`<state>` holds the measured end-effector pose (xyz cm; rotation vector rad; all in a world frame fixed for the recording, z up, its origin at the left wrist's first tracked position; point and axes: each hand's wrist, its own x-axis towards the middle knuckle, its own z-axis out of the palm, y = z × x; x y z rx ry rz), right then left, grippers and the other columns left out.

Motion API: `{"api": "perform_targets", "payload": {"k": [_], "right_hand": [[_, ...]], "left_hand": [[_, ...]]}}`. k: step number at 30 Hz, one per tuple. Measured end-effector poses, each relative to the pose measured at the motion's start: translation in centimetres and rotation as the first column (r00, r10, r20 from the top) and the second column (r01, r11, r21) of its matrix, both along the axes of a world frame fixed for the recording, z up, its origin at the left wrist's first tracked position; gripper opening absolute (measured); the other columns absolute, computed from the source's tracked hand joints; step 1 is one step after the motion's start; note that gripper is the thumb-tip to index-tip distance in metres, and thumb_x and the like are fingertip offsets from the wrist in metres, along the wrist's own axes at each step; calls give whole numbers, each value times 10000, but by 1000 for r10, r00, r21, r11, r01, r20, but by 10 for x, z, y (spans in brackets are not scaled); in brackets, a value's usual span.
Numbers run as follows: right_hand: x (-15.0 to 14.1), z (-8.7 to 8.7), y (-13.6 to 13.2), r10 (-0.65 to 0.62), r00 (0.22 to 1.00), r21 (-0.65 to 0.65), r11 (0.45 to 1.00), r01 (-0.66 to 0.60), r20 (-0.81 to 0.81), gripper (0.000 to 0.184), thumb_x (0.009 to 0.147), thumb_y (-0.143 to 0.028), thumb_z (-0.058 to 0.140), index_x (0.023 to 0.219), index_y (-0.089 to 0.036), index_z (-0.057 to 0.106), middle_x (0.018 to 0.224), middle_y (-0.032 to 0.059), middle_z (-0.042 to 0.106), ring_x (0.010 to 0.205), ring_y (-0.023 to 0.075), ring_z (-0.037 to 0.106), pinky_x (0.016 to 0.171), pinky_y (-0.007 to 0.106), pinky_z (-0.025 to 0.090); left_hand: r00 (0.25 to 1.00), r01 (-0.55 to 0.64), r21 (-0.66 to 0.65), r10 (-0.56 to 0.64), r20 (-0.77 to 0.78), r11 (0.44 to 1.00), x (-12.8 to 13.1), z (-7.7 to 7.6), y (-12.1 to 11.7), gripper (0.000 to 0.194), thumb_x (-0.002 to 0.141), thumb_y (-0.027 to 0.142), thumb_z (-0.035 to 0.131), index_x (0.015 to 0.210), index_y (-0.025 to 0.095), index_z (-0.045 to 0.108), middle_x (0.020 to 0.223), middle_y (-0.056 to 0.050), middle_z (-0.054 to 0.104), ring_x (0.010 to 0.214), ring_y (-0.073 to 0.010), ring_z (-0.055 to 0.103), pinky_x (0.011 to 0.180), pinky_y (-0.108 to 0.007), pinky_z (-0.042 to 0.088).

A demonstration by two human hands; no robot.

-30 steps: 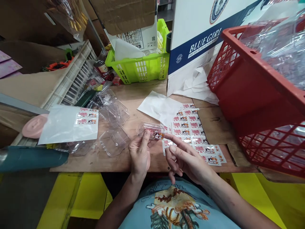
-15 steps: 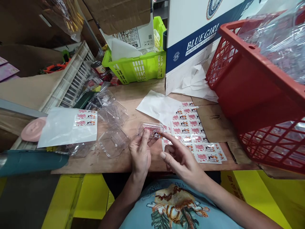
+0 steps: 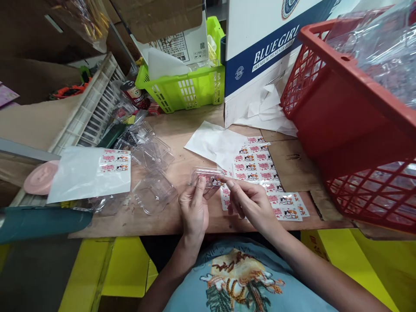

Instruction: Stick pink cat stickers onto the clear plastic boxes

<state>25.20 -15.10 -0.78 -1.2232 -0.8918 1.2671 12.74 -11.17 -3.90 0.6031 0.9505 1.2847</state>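
The pack [image 3: 209,171] sits in the left hand [image 3: 195,206], above the table [image 3: 175,123], near its front edge. The right hand [image 3: 248,197] is at the pack's right end. Behind and right of this hand, stickers [image 3: 255,165] lie on the table, paper [image 3: 212,141] adjoining their left rear. Cardboard [image 3: 290,160] lies right of the stickers; at far right stands the basket [image 3: 347,112], plastic [image 3: 386,56] in it. Behind the stickers stands the carton [image 3: 243,52], scraps [image 3: 268,110] at its foot. Left of the carton stands the bin [image 3: 195,76], a can [image 3: 132,92] beside it. Left of the left hand lie trays [image 3: 153,190]; left of these, a sheet [image 3: 81,173] partly covers a disc [image 3: 37,177]. The crate [image 3: 73,123] is behind the sheet.
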Motion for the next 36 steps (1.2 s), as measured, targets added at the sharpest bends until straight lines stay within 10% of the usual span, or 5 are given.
{"api": "perform_targets", "payload": {"k": [14, 24, 28, 31, 36], "right_hand": [[-2, -21, 19, -212, 977, 42, 977, 211, 15, 245, 752, -371, 804, 782, -134, 749, 470, -60, 480, 403, 53, 360, 391, 192, 283], [12, -31, 20, -249, 791, 249, 960, 126, 558, 258, 915, -361, 634, 765, -160, 694, 485, -60, 428, 442, 73, 358, 472, 223, 293], [23, -22, 15, -395, 522, 404, 909, 104, 756, 311, 892, -419, 671, 1064, -160, 668, 669, 1, 602, 540, 126, 520, 548, 247, 417], [25, -8, 10, -301, 586, 395, 918, -36, 752, 675, 887, -493, 662, 1445, -182, 444, 1125, 122, 671, 934, 233, 651, 810, 342, 534], [70, 7, 30, -409, 552, 433, 896, 94, 727, 435, 997, -468, 474, 1371, -255, 541, 1213, 110, 624, 1084, 258, 616, 930, 404, 516]], "left_hand": [[997, 9, -19, -7, 77, 1000, 7, 5, -4, 94, 797, 271, 762, 815, 179, 769, 951, -47, 786, 923, -210, 738, 922, -398, 565], [997, -13, 5, 12, 72, 1000, 12, 1, -5, 78, 795, 254, 768, 789, 176, 773, 941, -50, 787, 926, -207, 739, 926, -393, 574], [996, -28, 4, 28, 89, 1000, 8, 4, -9, 80, 801, 253, 767, 833, 181, 780, 936, -45, 787, 875, -190, 742, 867, -360, 602], [990, 80, 31, -83, 112, 996, 7, 14, -15, 108, 825, 286, 745, 853, 190, 785, 915, -52, 786, 855, -192, 746, 838, -342, 613], [840, 460, 312, -292, -458, 831, 5, 19, 13, 329, 945, 231, 550, 1247, 205, 679, 1254, -122, 700, 1203, -282, 641, 1027, -463, 532]]}}
